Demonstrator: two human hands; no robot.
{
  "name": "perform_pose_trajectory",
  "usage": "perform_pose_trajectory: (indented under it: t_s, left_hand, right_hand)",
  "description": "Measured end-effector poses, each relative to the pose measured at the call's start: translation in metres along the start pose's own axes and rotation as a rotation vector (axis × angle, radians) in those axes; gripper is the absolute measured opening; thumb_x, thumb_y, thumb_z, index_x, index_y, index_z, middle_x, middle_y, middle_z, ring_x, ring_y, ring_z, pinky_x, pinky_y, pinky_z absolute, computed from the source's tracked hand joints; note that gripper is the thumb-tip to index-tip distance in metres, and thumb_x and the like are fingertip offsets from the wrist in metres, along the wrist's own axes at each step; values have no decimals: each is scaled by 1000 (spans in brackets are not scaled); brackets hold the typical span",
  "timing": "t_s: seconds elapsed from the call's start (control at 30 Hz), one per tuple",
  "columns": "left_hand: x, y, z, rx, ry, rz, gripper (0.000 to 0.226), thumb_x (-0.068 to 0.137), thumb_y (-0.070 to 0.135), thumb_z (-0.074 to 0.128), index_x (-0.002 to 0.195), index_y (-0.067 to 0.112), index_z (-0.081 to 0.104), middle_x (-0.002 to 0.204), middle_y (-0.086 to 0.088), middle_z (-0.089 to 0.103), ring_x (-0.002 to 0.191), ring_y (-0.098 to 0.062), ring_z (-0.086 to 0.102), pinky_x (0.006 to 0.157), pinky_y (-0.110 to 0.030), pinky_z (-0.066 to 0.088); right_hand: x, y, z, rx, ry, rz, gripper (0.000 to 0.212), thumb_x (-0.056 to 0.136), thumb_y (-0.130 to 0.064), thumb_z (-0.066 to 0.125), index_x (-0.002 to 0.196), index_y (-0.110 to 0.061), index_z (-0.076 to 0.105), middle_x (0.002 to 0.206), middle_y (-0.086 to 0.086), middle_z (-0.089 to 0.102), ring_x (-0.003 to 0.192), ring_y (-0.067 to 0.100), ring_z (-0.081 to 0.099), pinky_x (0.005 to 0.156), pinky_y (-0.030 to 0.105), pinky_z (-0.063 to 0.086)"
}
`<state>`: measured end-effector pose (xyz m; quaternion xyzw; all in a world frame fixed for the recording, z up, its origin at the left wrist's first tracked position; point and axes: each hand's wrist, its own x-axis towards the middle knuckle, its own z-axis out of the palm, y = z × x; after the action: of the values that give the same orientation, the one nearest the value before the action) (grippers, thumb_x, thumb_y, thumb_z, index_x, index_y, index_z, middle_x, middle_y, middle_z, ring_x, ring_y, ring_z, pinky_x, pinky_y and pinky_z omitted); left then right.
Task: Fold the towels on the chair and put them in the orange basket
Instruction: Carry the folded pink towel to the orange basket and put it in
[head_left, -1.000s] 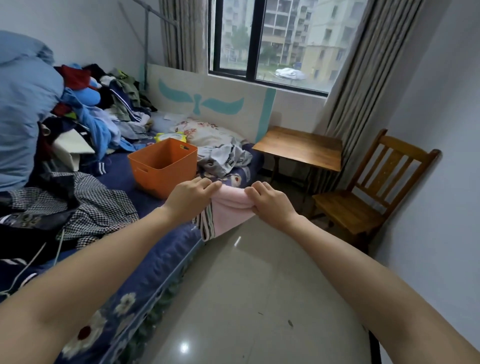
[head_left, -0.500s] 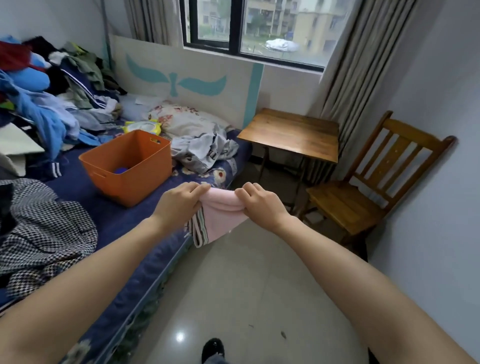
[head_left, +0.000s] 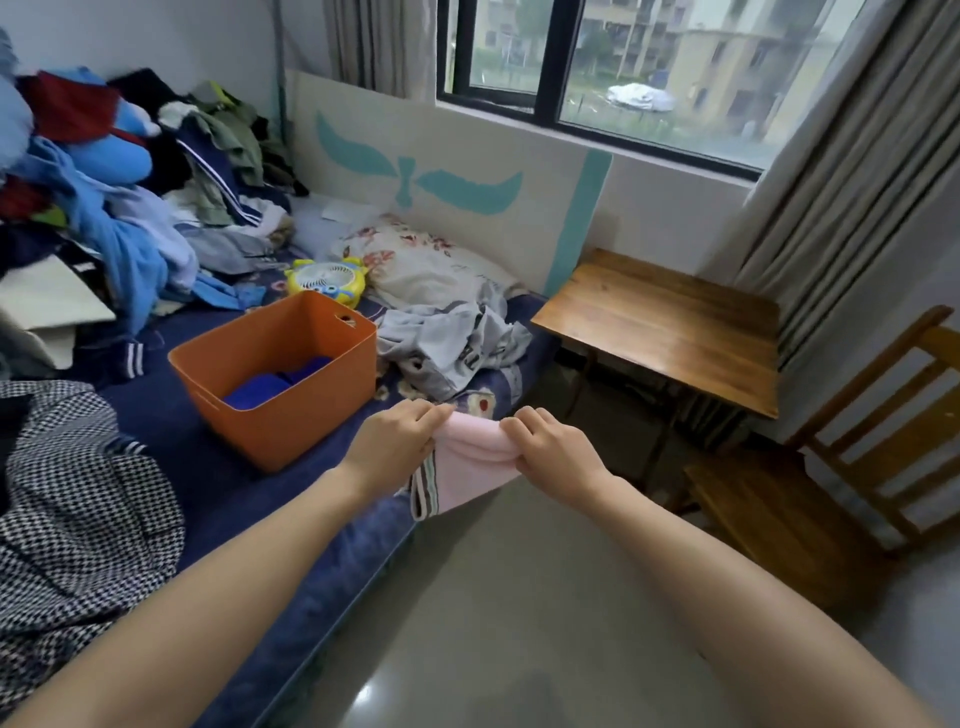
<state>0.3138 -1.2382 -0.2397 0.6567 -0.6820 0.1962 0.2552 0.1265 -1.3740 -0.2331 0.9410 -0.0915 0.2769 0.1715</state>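
A folded pink towel (head_left: 470, 467) with striped ends hangs in the air between my hands, over the bed's edge. My left hand (head_left: 395, 441) grips its left top corner and my right hand (head_left: 550, 447) grips its right top corner. The orange basket (head_left: 311, 410) stands on the blue bed to the left of my hands, with a folded blue towel (head_left: 275, 384) lying inside it. The wooden chair (head_left: 810, 509) stands at the right against the wall, and its seat is bare.
A heap of clothes (head_left: 119, 208) covers the far left of the bed, and a checked garment (head_left: 78, 509) lies near left. A grey garment (head_left: 457, 343), a yellow fan (head_left: 324, 278) and a pillow lie behind the basket. A small wooden table (head_left: 660, 322) stands by the window.
The view has drawn nearer to the bed and basket, so the basket's inside with the blue towel now shows. Both hands keep hold of the pink towel.
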Motion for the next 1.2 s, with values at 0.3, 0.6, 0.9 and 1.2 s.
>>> perform_pose_trajectory:
  t_s: [0.3, 0.6, 0.9, 1.2]
  left_hand:
    - [51, -75, 38, 133, -54, -154, 61, 60, -2, 78, 107, 16, 44, 78, -10, 66, 64, -26, 64, 43, -32, 53]
    - [95, -131, 61, 260, -52, -368, 62, 60, -4, 76, 109, 17, 45, 81, -10, 67, 66, -28, 65, 42, -37, 53]
    - [75, -205, 76, 372, -95, -466, 54, 59, 2, 69, 105, 18, 46, 78, -4, 68, 65, -22, 66, 44, -22, 49]
    - [98, -348, 76, 371, -68, -495, 39, 70, 14, 37, 107, 15, 46, 82, -6, 67, 69, -24, 66, 47, -27, 52]
  right_hand:
    - [91, 65, 83, 142, -75, -161, 65, 40, -14, 86, 87, -15, 41, 73, 4, 60, 59, 21, 60, 36, 20, 37]
    - [181, 122, 164, 382, -4, -327, 52, 43, -6, 85, 87, -9, 56, 75, 8, 63, 59, 24, 63, 35, 22, 39]
    - [249, 101, 246, 554, -132, -493, 45, 53, -5, 72, 88, -12, 44, 77, 8, 60, 64, 26, 62, 35, 22, 35]
    - [380, 89, 333, 527, -119, -475, 46, 47, -5, 73, 88, -9, 53, 75, 9, 58, 62, 30, 60, 30, 25, 39]
